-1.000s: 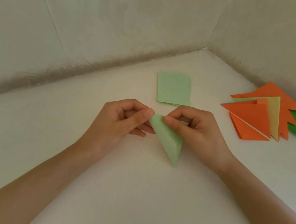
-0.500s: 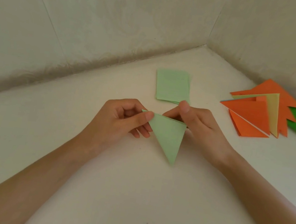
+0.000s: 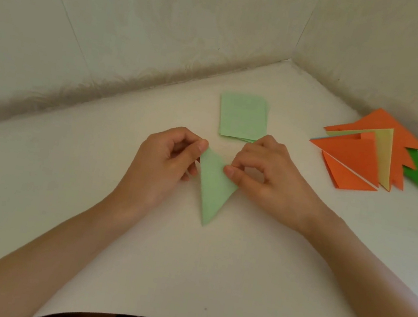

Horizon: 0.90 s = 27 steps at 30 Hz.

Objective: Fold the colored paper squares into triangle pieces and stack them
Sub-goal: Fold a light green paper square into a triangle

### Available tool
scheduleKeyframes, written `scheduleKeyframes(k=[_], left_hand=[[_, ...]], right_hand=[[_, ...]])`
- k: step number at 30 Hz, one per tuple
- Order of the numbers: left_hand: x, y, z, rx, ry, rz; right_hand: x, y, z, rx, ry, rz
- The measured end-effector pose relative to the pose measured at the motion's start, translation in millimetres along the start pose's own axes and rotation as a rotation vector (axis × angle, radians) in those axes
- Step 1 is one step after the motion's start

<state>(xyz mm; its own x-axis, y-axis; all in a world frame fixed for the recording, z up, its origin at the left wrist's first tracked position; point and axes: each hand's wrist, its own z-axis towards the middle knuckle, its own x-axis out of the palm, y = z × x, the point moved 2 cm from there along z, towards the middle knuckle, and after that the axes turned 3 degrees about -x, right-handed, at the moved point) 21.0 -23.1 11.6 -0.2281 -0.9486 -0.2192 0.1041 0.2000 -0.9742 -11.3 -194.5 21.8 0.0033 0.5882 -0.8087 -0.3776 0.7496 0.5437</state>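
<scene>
On the desk [image 3: 64, 177], a light green triangle [image 3: 214, 189] points its tip to 6 o'clock. The left hand [image 3: 164, 162] pinches the top corner at 11 o'clock in its fingers; the right hand [image 3: 270, 178] pinches the 2 o'clock corner. Beyond, at 12 o'clock, lies a stack of green squares [image 3: 242, 116]. Farthest, at 2 o'clock, orange, yellow and green folded triangles [image 3: 359, 159] are piled.

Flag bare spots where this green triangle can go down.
Free: table left of the left hand, out to the wall; the strip between the forearms, below the green triangle; the gap between the green squares and the folded pile. Crowded: the right corner under that pile; right hand close by the squares.
</scene>
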Motion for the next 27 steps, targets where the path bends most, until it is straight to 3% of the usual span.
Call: scheduleKeyframes(k=[3,9,16,18,20,22,27], left_hand=[[2,2,-3,0.039,-0.059,0.106],[10,-2,-13,0.144,-0.251,0.352],[10,-6,-13,0.281,-0.047,0.327],[8,-5,-15,0.310,-0.068,0.441],[4,-3,-19,0.432,-0.095,0.723],[8,2,-24,0.569,-0.014,0.896],[17,6,-27,0.581,0.121,0.941]], right_hand=[[7,4,0,-0.058,0.078,-0.022],[11,12,1,-0.027,0.066,0.268],[14,15,1,0.134,-0.008,0.548],[11,10,2,0.167,-0.091,0.397],[9,2,1,0.217,-0.123,0.081],[10,-4,0,0.237,-0.093,-0.119],[12,-11,-1,0.131,-0.166,-0.331]])
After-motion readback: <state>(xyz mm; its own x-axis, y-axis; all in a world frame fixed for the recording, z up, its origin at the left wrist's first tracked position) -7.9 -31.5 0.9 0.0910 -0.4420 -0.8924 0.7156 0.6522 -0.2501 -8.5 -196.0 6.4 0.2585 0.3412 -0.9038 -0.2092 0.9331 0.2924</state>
